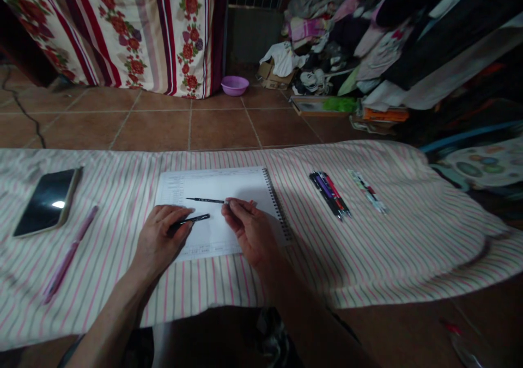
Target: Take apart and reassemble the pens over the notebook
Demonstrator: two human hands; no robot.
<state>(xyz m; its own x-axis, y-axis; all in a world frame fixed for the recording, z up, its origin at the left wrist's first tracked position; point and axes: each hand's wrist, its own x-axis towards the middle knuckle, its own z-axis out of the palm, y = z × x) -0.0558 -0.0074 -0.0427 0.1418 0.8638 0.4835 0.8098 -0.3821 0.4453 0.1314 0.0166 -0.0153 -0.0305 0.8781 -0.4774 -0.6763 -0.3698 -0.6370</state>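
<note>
A spiral notebook (229, 185) lies open on a striped cloth (384, 248) in front of me. My left hand (161, 237) rests on the page, fingers closed round a dark pen barrel (195, 219) that points right. My right hand (249, 226) pinches the end of a thin black pen refill (204, 200) that points left across the page. The two hands sit side by side, a few centimetres apart.
A phone (48, 200) and a pink pen (70, 252) lie on the cloth at the left. Several pens (330, 194) and another small bunch of pens (366, 191) lie at the right. Beyond are tiled floor, a purple bowl (234, 85), a floral curtain and piled clothes.
</note>
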